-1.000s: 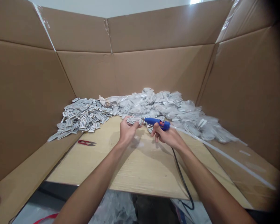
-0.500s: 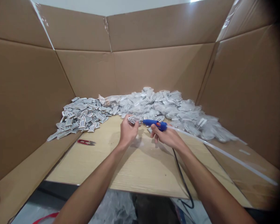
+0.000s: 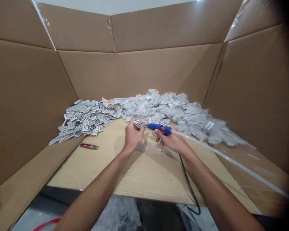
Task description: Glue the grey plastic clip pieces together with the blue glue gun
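Note:
Between its thumb and fingers, my left hand (image 3: 133, 136) pinches a small grey-and-white arched piece (image 3: 140, 123) above the middle of the board. My right hand (image 3: 172, 140) is wrapped round a blue glue gun (image 3: 159, 128), its nozzle pointing left at the piece. Whether the tip touches the piece is too small to tell. A long clear glue stick (image 3: 221, 154) runs out of the gun's back toward the lower right. A black cord (image 3: 189, 183) hangs below my right hand.
Loose grey pieces (image 3: 86, 117) are heaped at the left. Pieces in clear plastic (image 3: 173, 109) lie piled across the back and right. Red snips (image 3: 89, 146) rest on the wooden board (image 3: 98, 173). Tall cardboard walls (image 3: 168, 69) stand on the left, back and right.
The glue gun and my right hand have shifted very slightly left. The held piece has moved slightly right with my left hand, which still grips it.

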A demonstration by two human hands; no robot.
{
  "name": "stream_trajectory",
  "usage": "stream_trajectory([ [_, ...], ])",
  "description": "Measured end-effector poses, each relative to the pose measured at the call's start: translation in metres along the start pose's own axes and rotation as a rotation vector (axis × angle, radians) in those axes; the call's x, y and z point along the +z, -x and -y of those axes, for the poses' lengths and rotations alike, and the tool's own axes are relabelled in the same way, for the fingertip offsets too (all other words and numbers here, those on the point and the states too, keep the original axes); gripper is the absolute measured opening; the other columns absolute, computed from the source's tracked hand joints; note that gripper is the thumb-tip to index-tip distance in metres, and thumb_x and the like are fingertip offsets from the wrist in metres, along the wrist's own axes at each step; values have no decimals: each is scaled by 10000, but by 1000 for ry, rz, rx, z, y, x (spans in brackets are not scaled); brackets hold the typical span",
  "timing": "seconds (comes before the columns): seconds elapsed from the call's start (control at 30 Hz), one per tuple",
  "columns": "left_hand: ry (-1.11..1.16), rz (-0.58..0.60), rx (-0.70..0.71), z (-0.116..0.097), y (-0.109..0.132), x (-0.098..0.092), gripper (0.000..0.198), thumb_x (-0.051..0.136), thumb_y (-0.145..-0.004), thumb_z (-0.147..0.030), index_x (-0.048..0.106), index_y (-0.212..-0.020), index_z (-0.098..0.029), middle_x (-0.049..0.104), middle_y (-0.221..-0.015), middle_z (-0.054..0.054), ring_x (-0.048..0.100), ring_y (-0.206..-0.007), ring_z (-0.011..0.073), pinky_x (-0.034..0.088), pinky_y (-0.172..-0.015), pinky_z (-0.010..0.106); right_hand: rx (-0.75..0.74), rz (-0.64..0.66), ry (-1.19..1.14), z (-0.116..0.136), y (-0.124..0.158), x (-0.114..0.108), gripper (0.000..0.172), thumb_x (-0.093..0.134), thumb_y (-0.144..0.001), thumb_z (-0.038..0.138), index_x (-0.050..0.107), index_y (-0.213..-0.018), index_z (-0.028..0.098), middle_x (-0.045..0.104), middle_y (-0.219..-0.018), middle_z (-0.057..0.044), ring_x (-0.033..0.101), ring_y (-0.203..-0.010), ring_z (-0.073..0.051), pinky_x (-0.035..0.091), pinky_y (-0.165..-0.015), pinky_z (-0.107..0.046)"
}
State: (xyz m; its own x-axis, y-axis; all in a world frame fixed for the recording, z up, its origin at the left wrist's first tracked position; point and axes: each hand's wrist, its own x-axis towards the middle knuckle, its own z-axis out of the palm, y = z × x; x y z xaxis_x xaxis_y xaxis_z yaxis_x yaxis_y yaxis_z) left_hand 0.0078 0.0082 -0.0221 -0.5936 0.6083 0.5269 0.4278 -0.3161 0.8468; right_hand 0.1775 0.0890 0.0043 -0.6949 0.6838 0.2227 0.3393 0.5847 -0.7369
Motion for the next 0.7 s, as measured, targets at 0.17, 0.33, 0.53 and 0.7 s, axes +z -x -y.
stream_trajectory([
  [0.17, -93, 7, 62, -7, 3, -3, 107, 661, -854, -247, 607, -940, -213, 654, -745, 4, 598, -648, 148, 421, -619, 230, 0, -21, -13, 2, 2, 5, 542, 578, -864, 692, 671, -605, 224, 583, -421, 0, 600, -457, -174, 444, -505, -283],
  [0.33, -93, -8, 49, -6, 2, -4, 130, 677, -842, -259, 613, -945, -214, 656, -741, -1, 597, -644, 145, 420, -616, 227, -94, -89, 23, 3, 3, 5, 508, 605, -863, 669, 688, -630, 225, 610, -470, -4, 621, -540, -190, 449, -533, -289],
  [0.53, 44, -39, -48, 3, -4, -1, 208, 724, -799, -273, 619, -958, -188, 707, -829, 29, 673, -750, 163, 525, -710, 255, -23, -130, 13, 4, 3, -1, 513, 596, -871, 679, 688, -660, 220, 631, -506, -18, 662, -581, -204, 485, -568, -288],
  [0.7, 353, 8, -249, -5, -7, 0, 318, 784, -723, -284, 615, -958, -154, 739, -891, 61, 727, -805, 203, 609, -826, 391, 37, -192, -22, 5, 2, -4, 567, 544, -885, 717, 667, -633, 224, 634, -482, -16, 662, -537, -192, 491, -584, -285],
])
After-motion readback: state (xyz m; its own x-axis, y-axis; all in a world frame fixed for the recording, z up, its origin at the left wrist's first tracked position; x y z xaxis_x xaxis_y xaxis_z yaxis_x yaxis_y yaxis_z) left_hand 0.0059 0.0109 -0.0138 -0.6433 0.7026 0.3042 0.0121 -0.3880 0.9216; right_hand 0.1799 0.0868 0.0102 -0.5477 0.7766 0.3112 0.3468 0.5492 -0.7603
